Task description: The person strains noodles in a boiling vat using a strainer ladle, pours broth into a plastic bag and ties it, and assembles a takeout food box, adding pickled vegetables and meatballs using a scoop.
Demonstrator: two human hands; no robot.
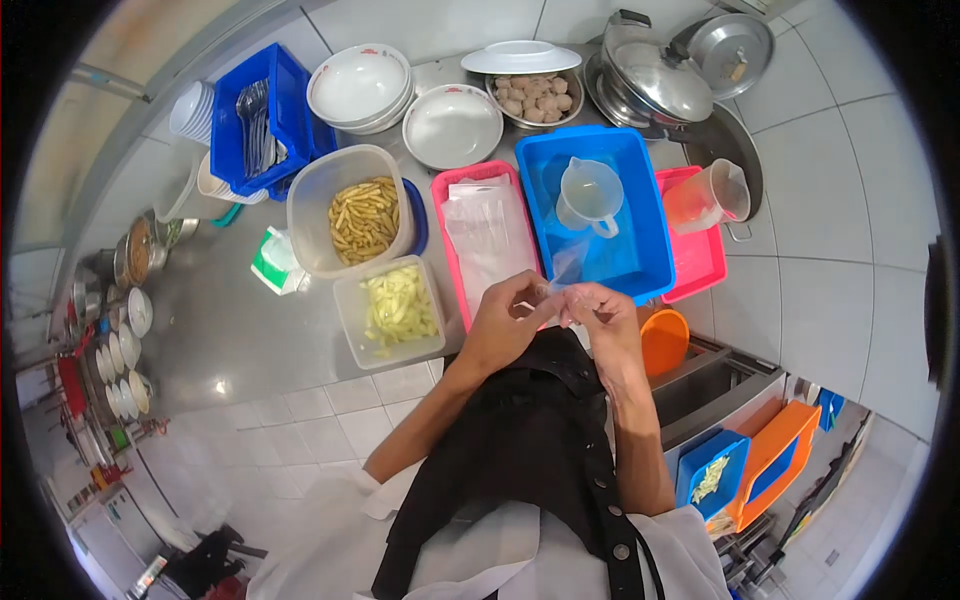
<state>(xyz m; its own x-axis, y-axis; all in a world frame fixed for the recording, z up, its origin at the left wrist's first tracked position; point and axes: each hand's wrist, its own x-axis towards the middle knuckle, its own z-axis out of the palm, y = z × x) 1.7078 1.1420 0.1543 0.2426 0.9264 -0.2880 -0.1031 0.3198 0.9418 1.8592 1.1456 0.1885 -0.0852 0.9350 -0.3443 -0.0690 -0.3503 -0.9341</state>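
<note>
Both my hands meet in front of my chest, over the near edge of the counter. My left hand (pixel 503 325) pinches a thin clear plastic bag (pixel 570 263), and my right hand (pixel 606 318) has its fingers closed on the same bag. Just beyond them, a pink tray (pixel 441 200) holds a stack of clear plastic bags (pixel 487 232). Beside it stands a blue basin (pixel 648 200) with a clear measuring jug (pixel 590 195) inside. To the left are a tub of brownish-yellow strips (pixel 364 222) and a smaller tub of pale green cut pieces (pixel 398 308).
White bowls (pixel 453 127), a bowl of meatballs (pixel 536 98) and a lidded metal pot (pixel 660 80) line the back. A blue cutlery basket (pixel 228 115) sits at back left. On the right are a jug of pinkish liquid (pixel 708 198) and an orange bowl (pixel 664 341).
</note>
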